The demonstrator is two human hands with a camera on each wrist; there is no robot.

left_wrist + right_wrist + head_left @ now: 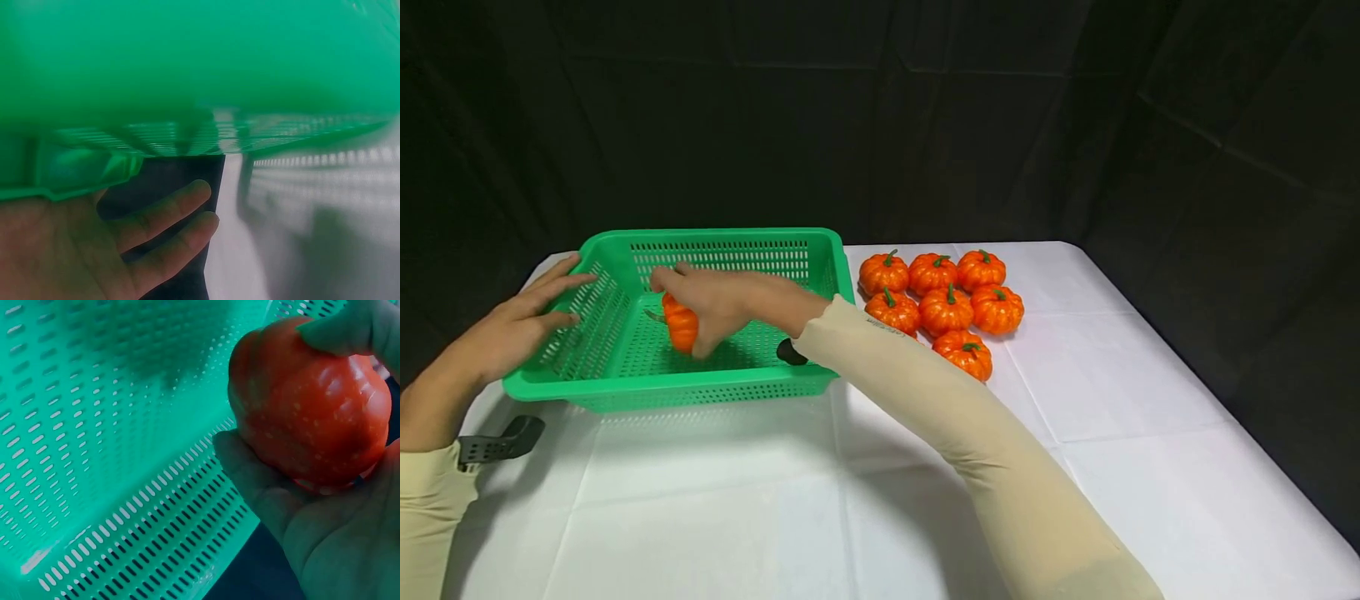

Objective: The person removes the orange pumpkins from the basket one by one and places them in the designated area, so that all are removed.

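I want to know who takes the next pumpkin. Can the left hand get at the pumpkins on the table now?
Probably not. The left hand rests with straight fingers on the left rim of the green basket, and the pumpkins on the table lie beyond the basket's far right side, with the basket and the right hand between.

The green basket (625, 379) is open on top with bare floor around the pumpkin (682, 327) held inside, its walls fencing every side, while seven pumpkins (945, 310) crowd the white table (1150, 433) just right of it.
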